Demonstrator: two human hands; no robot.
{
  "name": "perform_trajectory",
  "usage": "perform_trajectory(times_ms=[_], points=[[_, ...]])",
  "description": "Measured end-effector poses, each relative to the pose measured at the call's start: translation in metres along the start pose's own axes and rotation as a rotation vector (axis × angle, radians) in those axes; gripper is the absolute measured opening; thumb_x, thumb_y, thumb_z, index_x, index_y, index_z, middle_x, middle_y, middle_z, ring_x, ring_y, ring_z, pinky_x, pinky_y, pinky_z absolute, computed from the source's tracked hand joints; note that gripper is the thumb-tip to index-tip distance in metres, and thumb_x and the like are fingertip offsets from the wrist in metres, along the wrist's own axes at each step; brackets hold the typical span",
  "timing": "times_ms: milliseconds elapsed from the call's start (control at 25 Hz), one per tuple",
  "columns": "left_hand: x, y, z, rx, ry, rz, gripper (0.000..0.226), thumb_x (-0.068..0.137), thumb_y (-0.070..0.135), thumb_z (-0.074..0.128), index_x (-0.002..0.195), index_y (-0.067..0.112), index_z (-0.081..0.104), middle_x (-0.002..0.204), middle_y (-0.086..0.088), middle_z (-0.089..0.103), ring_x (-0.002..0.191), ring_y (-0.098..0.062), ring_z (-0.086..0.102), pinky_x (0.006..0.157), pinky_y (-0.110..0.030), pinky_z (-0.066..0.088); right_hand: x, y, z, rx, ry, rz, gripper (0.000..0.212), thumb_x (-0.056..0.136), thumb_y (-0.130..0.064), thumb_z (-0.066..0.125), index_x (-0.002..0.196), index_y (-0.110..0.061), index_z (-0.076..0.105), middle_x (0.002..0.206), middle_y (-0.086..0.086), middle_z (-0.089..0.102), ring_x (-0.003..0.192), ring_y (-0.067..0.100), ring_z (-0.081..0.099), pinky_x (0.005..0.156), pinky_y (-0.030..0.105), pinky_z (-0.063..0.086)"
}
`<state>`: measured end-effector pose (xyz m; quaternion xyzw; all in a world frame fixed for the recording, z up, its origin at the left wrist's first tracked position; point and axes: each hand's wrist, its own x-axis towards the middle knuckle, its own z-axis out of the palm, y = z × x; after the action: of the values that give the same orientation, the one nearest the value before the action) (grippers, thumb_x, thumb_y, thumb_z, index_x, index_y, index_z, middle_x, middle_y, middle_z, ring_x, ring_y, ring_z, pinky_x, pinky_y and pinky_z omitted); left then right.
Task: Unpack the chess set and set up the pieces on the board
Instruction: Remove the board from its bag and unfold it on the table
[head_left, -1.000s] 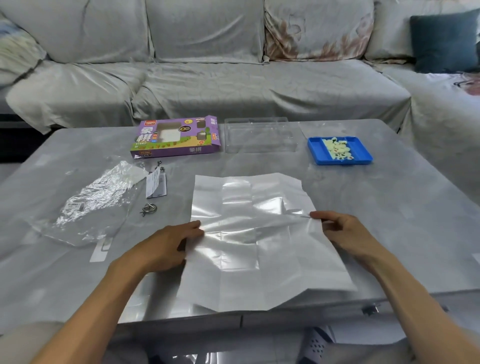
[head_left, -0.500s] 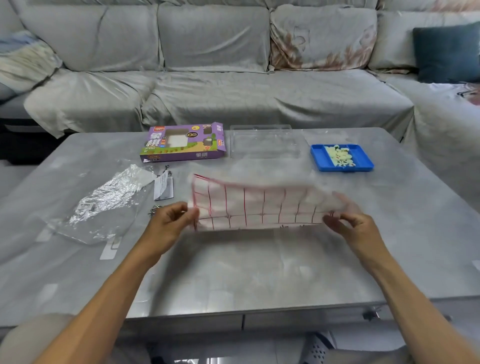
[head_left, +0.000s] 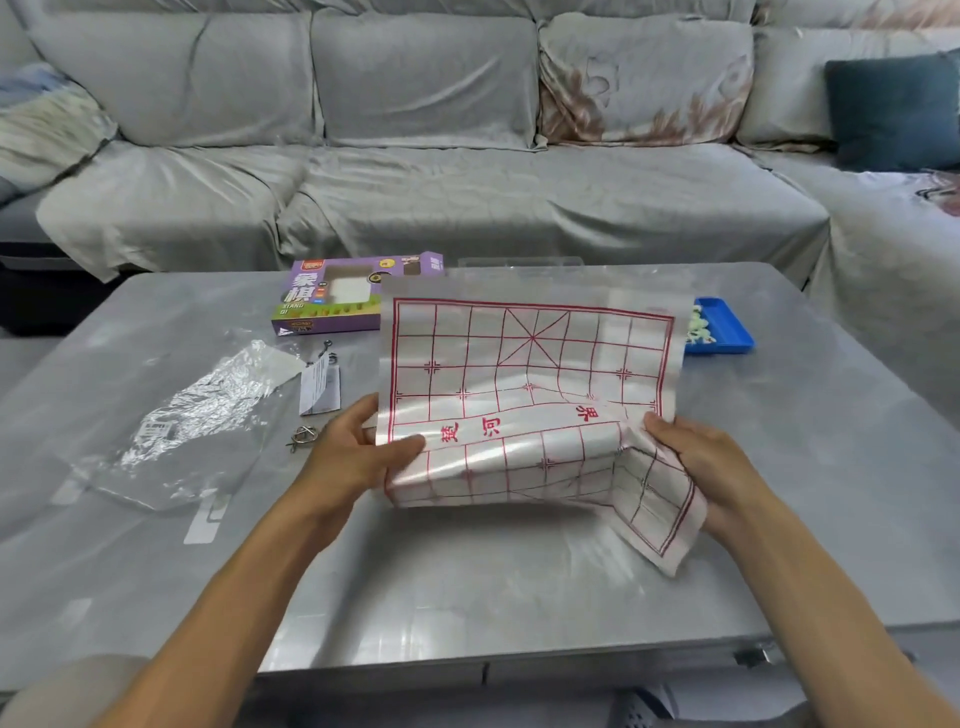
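Board sheet (head_left: 530, 395) held off the table (head_left: 519, 597), printed side up, centre. Left hand (head_left: 353, 457) pinches its 9 o'clock edge, right hand (head_left: 696, 462) grips the 3 o'clock edge; near-right corner droops. Advice: pull taut, lower flat, smooth creases. Room toward 6 o'clock; box (head_left: 337, 301) at 11, blue tray (head_left: 727, 332) at 2.

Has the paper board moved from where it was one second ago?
Yes. The paper board, then flat and blank side up on the table, is now lifted and turned grid side up, its far edge overlapping the purple box.
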<state>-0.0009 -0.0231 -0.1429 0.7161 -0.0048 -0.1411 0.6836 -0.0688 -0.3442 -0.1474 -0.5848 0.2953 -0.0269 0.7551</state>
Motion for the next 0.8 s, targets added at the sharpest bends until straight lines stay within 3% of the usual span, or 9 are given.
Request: perform_trajectory(times_ms=[80, 160, 280, 400, 480, 560, 680, 800], points=[[0.005, -0.001, -0.003, -0.147, 0.124, -0.084, 0.041, 0.080, 0.005, 0.074, 0.112, 0.026, 0.059, 0.093, -0.009, 0.075, 0.080, -0.026, 0.073, 0.064, -0.032, 0.059, 0.009, -0.002, 0.004, -0.051, 0.031, 0.042, 0.019, 0.089, -0.011, 0.066, 0.099, 0.005, 0.067, 0.089, 0.021, 0.073, 0.076, 0.032, 0.070, 0.075, 0.042, 0.059], [0.009, -0.004, -0.006, -0.121, 0.245, -0.106, 0.037, 0.080, 0.008, 0.076, 0.107, 0.024, 0.058, 0.085, -0.010, 0.073, 0.068, -0.024, 0.069, 0.060, -0.030, 0.054, 0.018, 0.002, 0.009, -0.068, 0.070, 0.064, 0.017, 0.088, -0.009, 0.067, 0.098, 0.005, 0.066, 0.092, 0.022, 0.072, 0.080, 0.034, 0.070, 0.076, 0.045, 0.059], [0.020, -0.024, -0.008, 0.329, 0.350, -0.020, 0.026, 0.077, 0.014, 0.079, 0.088, 0.014, 0.056, 0.078, -0.006, 0.065, 0.067, -0.021, 0.060, 0.059, -0.026, 0.044, 0.027, 0.010, 0.016, -0.209, 0.129, 0.025, 0.021, 0.086, -0.008, 0.068, 0.105, 0.002, 0.066, 0.087, 0.016, 0.072, 0.068, 0.025, 0.069, 0.058, 0.030, 0.056], [0.027, -0.043, -0.010, 0.562, 0.314, -0.035, 0.013, 0.078, 0.016, 0.076, 0.079, 0.017, 0.063, 0.084, 0.000, 0.067, 0.085, -0.022, 0.063, 0.064, -0.026, 0.042, 0.030, 0.014, 0.018, -0.380, 0.104, 0.114, 0.032, 0.081, -0.007, 0.067, 0.112, -0.009, 0.060, 0.088, 0.011, 0.067, 0.062, 0.022, 0.063, 0.048, 0.023, 0.047], [0.031, -0.047, -0.014, 0.533, 0.240, -0.078, 0.016, 0.075, 0.015, 0.077, 0.089, 0.020, 0.069, 0.095, 0.001, 0.068, 0.090, -0.018, 0.063, 0.071, -0.025, 0.044, 0.031, 0.018, 0.016, -0.657, 0.100, 0.085, 0.037, 0.080, -0.006, 0.065, 0.113, -0.017, 0.052, 0.099, 0.006, 0.062, 0.069, 0.017, 0.059, 0.050, 0.023, 0.040], [0.033, -0.048, -0.015, 0.574, 0.123, -0.094, 0.035, 0.072, 0.009, 0.077, 0.105, 0.017, 0.069, 0.104, -0.003, 0.065, 0.090, -0.017, 0.062, 0.074, -0.023, 0.044, 0.032, 0.026, 0.013, -0.880, 0.114, -0.027, 0.037, 0.079, -0.005, 0.066, 0.111, -0.016, 0.051, 0.100, 0.001, 0.059, 0.073, 0.013, 0.056, 0.053, 0.023, 0.038], [0.033, -0.060, -0.015, 0.845, 0.074, 0.033, 0.050, 0.078, 0.007, 0.067, 0.128, 0.014, 0.060, 0.119, -0.006, 0.058, 0.105, -0.024, 0.057, 0.085, -0.026, 0.042, 0.030, 0.035, 0.011, -0.979, 0.115, -0.138, 0.028, 0.079, -0.011, 0.070, 0.103, -0.016, 0.056, 0.095, -0.001, 0.057, 0.072, 0.009, 0.055, 0.057, 0.020, 0.038], [0.034, -0.060, -0.018, 0.952, 0.077, 0.049, 0.052, 0.083, 0.013, 0.064, 0.134, 0.016, 0.053, 0.125, -0.006, 0.050, 0.116, -0.026, 0.049, 0.091, -0.029, 0.038, 0.028, 0.042, 0.012, -1.135, 0.130, -0.218, 0.016, 0.082, -0.019, 0.067, 0.095, -0.020, 0.057, 0.087, -0.005, 0.056, 0.078, 0.015, 0.054, 0.059, 0.026, 0.036]])
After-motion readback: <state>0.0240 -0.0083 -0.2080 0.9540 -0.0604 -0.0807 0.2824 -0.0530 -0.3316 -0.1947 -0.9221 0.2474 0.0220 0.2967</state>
